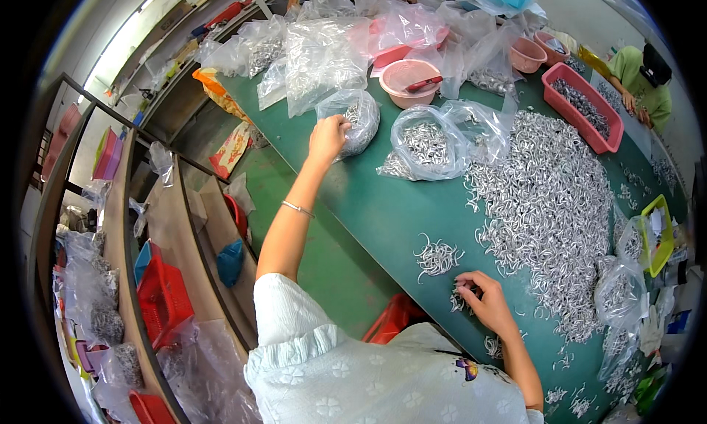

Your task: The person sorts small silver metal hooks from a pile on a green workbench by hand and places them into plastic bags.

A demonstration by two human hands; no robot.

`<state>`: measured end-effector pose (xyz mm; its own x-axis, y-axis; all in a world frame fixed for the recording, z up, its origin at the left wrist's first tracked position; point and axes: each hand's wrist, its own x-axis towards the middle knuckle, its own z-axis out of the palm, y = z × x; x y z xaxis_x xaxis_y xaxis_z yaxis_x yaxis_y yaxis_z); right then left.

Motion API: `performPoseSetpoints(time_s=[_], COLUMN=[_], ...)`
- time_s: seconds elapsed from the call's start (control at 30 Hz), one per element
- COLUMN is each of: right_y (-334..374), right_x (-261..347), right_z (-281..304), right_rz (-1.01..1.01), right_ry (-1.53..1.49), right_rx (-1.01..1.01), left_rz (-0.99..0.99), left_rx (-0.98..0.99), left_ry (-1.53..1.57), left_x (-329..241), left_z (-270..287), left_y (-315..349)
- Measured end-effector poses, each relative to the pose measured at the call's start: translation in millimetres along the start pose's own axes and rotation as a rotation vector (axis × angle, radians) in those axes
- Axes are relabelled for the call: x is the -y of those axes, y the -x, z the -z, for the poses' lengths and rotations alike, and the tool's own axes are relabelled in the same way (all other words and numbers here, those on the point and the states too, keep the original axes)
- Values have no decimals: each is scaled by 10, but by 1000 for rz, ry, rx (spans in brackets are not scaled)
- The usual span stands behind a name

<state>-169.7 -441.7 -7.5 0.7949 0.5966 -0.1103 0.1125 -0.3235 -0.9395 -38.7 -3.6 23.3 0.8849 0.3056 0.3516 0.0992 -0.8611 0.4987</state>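
Observation:
My left hand (329, 138) reaches far over the table to a clear plastic bag (361, 122) partly filled with small silver pieces. Its fingers are curled together at the bag's mouth; what they hold, if anything, is hidden. Close to the front edge, my right hand (482, 300) bends its fingers around a little cluster of curved silver metal pieces (458, 300). Just beyond it lies a separate small pile of the same hook-like pieces (438, 257). A large heap of them (545, 203) spreads over the table's right part.
Another open bag of pieces (427, 144) stands beside the heap. Behind are a pink bowl with a red-handled tool (405, 92) and a long pink tray (582, 107). A person in green (641, 85) works at the far right. Shelves with a red basket (163, 299) stand left.

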Motion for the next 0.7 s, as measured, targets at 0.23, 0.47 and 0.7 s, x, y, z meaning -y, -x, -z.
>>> performPoseSetpoints(time_s=[0.23,0.47,0.7], right_y=[-11,-11,4], right_x=[14,-1,-52], right_z=[6,3,46], right_rz=[4,9,-12], right_ry=[-2,-48,-63], right_rx=[6,27,19], left_rz=[456,865,703], left_rx=[-417,-385,-509], left_ry=[544,1753,1952], left_x=[-284,-227,-311], left_z=[-644,-713,-842], left_y=[826,518,584])
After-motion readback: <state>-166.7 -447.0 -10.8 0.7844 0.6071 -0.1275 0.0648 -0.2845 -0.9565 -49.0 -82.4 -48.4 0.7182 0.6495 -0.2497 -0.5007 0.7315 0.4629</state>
